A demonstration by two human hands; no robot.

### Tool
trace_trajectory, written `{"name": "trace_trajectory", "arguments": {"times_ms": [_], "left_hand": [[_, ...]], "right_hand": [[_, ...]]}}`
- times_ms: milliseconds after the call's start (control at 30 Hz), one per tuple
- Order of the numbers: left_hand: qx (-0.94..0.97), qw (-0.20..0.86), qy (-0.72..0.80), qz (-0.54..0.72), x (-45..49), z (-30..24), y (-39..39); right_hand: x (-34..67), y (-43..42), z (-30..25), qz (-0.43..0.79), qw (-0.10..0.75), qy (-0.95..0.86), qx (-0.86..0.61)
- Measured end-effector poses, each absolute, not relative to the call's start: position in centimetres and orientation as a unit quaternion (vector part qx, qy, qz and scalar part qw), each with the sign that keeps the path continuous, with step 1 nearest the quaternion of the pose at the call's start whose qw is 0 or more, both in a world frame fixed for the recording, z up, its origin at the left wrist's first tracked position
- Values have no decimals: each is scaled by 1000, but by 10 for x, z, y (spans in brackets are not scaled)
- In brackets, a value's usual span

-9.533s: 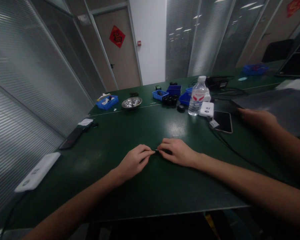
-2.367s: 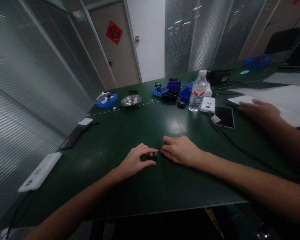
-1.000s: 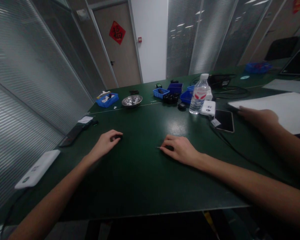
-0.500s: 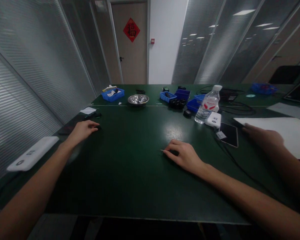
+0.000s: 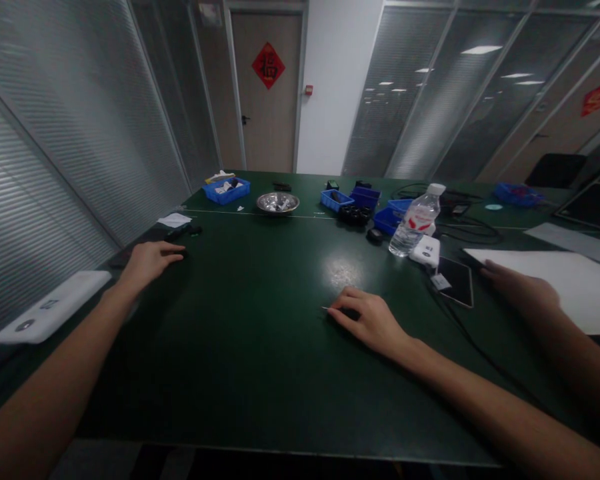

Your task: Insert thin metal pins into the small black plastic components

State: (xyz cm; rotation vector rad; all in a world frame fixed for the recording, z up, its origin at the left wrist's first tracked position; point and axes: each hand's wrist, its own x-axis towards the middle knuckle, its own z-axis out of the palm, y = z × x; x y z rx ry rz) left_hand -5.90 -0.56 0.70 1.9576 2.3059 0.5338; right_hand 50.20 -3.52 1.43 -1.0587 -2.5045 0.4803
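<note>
My left hand (image 5: 149,260) is stretched far out to the left side of the green table (image 5: 260,347). Its fingers are pinched together around a small black part (image 5: 183,254) that rests on the table top. Just beyond it lie a dark flat device (image 5: 145,241) and small black bits (image 5: 183,233). My right hand (image 5: 369,320) rests curled on the middle of the table. It holds a thin metal tool (image 5: 326,308) whose tip pokes out to the left.
Another person's hand (image 5: 520,291) lies on a white sheet (image 5: 560,280) at the right, beside a phone (image 5: 455,289), a cable and a water bottle (image 5: 414,220). Blue bins (image 5: 227,191), a steel bowl (image 5: 278,202) and black parts (image 5: 354,215) stand at the back. A white device (image 5: 50,313) sits on the left edge.
My left hand carried the small black part away from my right hand, out to the table's left side. My right hand stayed put with the tool. The view rose and turned left.
</note>
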Motion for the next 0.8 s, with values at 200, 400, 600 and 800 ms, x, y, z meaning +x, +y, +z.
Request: {"name": "trace_trajectory", "arguments": {"times_ms": [200, 400, 600, 800], "left_hand": [[648, 9, 735, 199, -67, -2, -4], [642, -10, 738, 207, -65, -3, -6], [654, -35, 730, 198, -58, -2, -8], [663, -43, 728, 170, -58, -2, -4]], "right_hand": [[500, -37, 18, 180, 188, -888, -378], [500, -36, 15, 180, 185, -890, -377], [502, -35, 13, 177, 188, -891, -373], [501, -37, 17, 178, 188, -891, -374]]}}
